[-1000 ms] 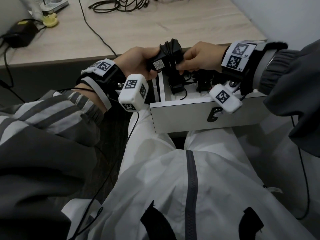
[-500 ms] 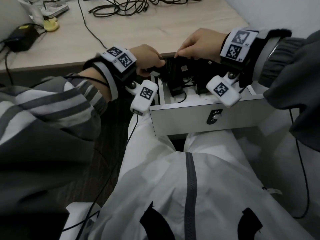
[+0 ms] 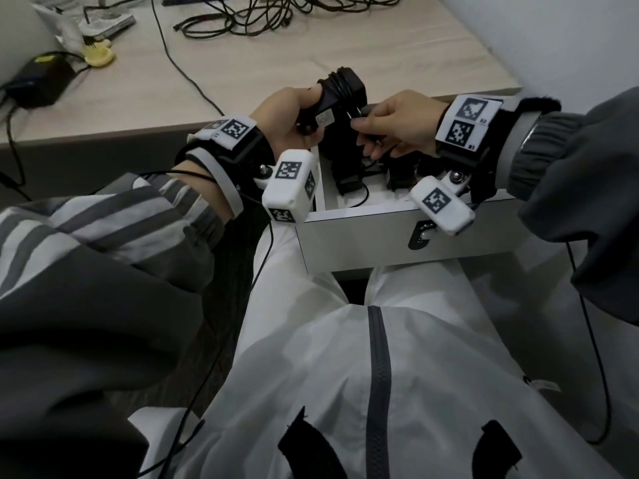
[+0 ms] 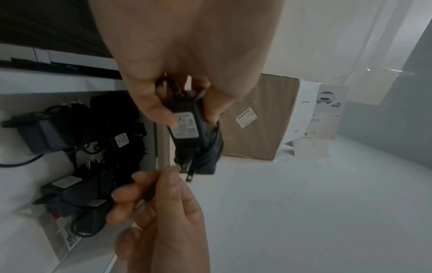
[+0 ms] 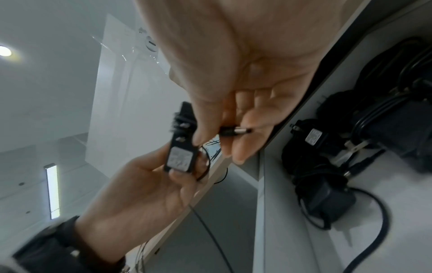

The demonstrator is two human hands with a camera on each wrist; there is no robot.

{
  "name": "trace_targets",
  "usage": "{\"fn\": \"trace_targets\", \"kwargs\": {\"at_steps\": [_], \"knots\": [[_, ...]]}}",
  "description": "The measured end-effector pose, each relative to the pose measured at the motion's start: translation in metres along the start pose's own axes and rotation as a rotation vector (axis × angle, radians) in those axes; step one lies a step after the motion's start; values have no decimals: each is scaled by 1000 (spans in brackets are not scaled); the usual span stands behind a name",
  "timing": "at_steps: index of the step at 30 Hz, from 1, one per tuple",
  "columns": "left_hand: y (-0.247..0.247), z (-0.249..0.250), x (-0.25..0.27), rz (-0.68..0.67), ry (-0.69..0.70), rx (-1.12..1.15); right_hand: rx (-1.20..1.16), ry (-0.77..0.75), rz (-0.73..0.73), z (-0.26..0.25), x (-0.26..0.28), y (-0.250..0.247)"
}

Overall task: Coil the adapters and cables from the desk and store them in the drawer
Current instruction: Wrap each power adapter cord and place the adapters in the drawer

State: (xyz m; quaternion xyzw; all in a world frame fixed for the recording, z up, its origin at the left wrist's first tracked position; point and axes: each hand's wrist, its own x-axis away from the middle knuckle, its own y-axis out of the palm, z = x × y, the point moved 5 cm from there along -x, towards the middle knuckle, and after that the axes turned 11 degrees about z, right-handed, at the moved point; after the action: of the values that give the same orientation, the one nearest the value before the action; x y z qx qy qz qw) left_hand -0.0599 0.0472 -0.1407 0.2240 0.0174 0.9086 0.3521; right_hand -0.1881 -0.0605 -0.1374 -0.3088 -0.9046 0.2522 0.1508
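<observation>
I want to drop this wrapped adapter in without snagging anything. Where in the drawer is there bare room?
The drawer shows bare white floor just behind its front panel, crossed by one thin cable. Further back it is crowded with stored adapters. The left hand holds the wrapped adapter; the right hand pinches its barrel plug.

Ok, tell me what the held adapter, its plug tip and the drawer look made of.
Adapter: likely matte black plastic, dull, with a paper-like label. Plug tip: apparently metal, pale and glossy. Drawer: smooth white board, perhaps laminate or painted.
</observation>
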Motion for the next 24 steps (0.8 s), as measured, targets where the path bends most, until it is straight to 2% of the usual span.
{"fn": "trace_targets", "kwargs": {"at_steps": [3,6,10,15,20,22,24], "knots": [[-2,-1,4,-165,-3,-116,121,-49,11,1,0,-15],[-1,-2,15,-341,26,-269,131,-99,-86,-1,5,-18],[2,-1,22,-471,10,-415,-1,-88,-218,-1,12,-13],[6,5,24,-430,65,-635,-202,37,-319,6,13,-9],[13,6,18,-296,121,-844,-256,173,-397,9,18,-8],[19,2,15,-300,115,-920,-268,226,-404,12,18,-7],[27,-1,13,-313,115,-967,-187,200,-416,18,14,-6]]}}
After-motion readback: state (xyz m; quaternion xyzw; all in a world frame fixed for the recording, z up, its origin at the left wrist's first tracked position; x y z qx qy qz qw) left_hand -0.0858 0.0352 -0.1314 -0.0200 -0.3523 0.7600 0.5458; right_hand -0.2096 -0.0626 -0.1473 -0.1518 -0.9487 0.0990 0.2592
